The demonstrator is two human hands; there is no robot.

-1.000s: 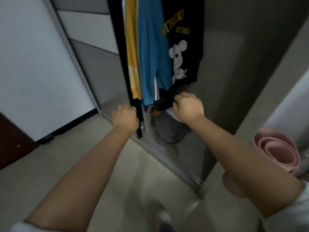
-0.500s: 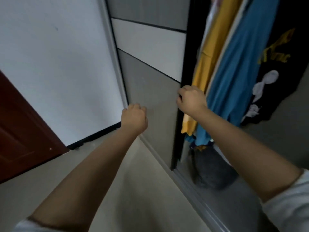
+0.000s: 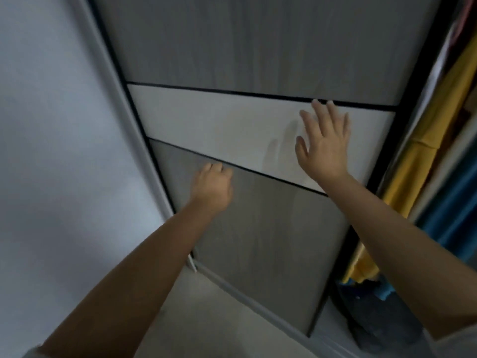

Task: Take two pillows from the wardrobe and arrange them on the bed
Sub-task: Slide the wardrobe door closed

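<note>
The wardrobe's sliding door fills the middle of the view, grey panels with a white band across it and a black frame. My right hand is spread flat against the white band near the door's right edge. My left hand is held lower, fingers curled into a loose fist, at the grey lower panel. No pillows are in view. The open part of the wardrobe lies at the far right.
Hanging clothes show in the open section: a yellow garment and a blue one, with a dark bundle on the wardrobe floor. A white wall stands at the left. Light floor runs below the door track.
My view has swung left from the open wardrobe section to the sliding door. My right hand has opened from a fist and now lies flat on the white band; the left hand stays curled.
</note>
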